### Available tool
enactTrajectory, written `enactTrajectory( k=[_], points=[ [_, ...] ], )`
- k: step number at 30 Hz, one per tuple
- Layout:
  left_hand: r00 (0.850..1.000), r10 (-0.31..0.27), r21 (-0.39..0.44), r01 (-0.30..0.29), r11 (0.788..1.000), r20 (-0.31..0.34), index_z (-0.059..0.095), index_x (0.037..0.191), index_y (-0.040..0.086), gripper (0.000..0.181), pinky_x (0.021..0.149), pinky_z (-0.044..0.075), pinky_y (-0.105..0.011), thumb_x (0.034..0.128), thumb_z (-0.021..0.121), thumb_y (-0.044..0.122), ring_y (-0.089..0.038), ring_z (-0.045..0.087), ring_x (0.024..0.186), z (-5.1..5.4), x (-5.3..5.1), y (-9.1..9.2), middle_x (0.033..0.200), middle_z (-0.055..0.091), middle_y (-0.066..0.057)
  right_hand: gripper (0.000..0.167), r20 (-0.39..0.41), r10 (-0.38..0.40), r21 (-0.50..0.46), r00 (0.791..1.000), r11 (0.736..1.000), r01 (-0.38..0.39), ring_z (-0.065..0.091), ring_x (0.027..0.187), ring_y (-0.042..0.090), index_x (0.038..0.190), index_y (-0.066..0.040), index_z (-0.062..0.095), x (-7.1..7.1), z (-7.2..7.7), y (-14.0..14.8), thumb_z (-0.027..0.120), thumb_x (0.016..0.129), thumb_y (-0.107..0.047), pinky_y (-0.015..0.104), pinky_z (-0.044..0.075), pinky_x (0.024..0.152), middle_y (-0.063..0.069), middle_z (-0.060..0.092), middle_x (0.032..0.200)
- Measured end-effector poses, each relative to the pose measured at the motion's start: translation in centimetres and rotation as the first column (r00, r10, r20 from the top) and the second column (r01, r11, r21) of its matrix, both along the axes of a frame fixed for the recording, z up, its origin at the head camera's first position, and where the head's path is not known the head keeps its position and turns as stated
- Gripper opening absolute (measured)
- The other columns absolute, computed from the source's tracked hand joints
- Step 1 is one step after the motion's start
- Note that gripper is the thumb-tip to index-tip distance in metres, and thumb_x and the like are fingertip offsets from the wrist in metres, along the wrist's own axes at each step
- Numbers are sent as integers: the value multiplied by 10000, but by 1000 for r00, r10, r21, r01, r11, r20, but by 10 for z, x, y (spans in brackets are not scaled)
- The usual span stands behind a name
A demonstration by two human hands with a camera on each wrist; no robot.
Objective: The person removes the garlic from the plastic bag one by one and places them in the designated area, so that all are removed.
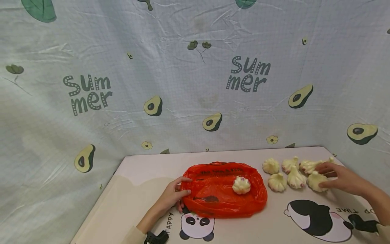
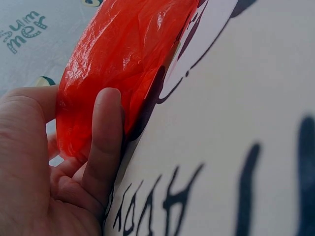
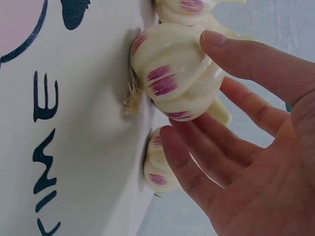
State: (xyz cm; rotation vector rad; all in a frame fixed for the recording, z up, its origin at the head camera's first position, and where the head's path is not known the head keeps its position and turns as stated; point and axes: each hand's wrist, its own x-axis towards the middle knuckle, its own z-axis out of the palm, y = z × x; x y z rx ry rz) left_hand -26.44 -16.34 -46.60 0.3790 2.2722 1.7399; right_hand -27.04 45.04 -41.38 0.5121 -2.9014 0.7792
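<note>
A red plastic bag [image 1: 213, 200] lies spread on the table with its rim rolled into an oval. One garlic bulb [image 1: 241, 185] sits in it, right of the middle. My left hand [image 1: 174, 195] holds the bag's left edge, the thumb on the near side and fingers behind, as the left wrist view also shows. At the right, my right hand [image 1: 339, 178] has its thumb and fingers around a cream garlic bulb [image 3: 172, 73] with purple streaks and a tuft of roots. In the right wrist view this bulb is close to the table; whether it is lifted I cannot tell.
Several more garlic bulbs [image 1: 295, 178] are grouped right of the bag, beside my right hand. The pale table [image 1: 146, 169] carries printed panda and lettering pictures. A printed cloth [image 1: 182, 84] hangs behind the table's back edge and down both sides.
</note>
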Motion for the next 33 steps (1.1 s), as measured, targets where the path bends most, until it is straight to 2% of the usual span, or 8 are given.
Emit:
enactTrajectory(
  k=[7, 16, 26, 29, 33],
  points=[
    [1000, 5, -9, -5, 1000, -7, 529, 1446, 94, 498, 449, 548, -240, 980, 671, 198, -118, 603, 450, 0, 0, 0, 820, 613, -81, 520, 13, -64, 41, 998, 997, 63, 454, 905, -222, 1201, 53, 622, 3, 16, -7, 862, 820, -206, 228, 557, 747, 249, 684, 1177],
    [1000, 1, 8, -1, 1000, 3, 536, 1439, 95, 489, 436, 543, -242, 978, 674, 188, -106, 596, 441, -1, 0, 0, 790, 607, -71, 543, 29, -76, 37, 997, 996, 75, 427, 911, -252, 1259, 12, 604, 6, 33, -16, 842, 857, -264, 190, 551, 691, 288, 655, 1249],
    [1000, 2, 3, -2, 1000, -5, 539, 1436, 107, 482, 446, 549, -245, 982, 675, 195, -113, 599, 446, 0, -2, -1, 807, 604, -75, 486, -76, -45, 40, 996, 998, 49, 472, 947, -236, 1247, -33, 633, 7, 54, -46, 834, 867, -262, 160, 555, 728, 226, 695, 1231],
    [1000, 0, 3, 0, 1000, -6, 539, 1436, 110, 480, 448, 550, -244, 983, 673, 196, -115, 600, 451, 0, -2, -1, 813, 605, -76, 487, -109, -21, 40, 994, 999, 26, 589, 946, -127, 1244, -39, 641, 7, 60, -59, 843, 859, -258, 164, 562, 746, 207, 701, 1228],
    [1000, -5, 5, 5, 1000, -9, 538, 1435, 108, 476, 447, 550, -246, 986, 669, 195, -115, 601, 452, -1, -1, 0, 810, 609, -76, 482, -128, 16, 55, 992, 998, -9, 699, 1035, 237, 1238, -44, 644, 5, 68, -79, 851, 851, -243, 172, 568, 768, 180, 707, 1223]
  ],
)
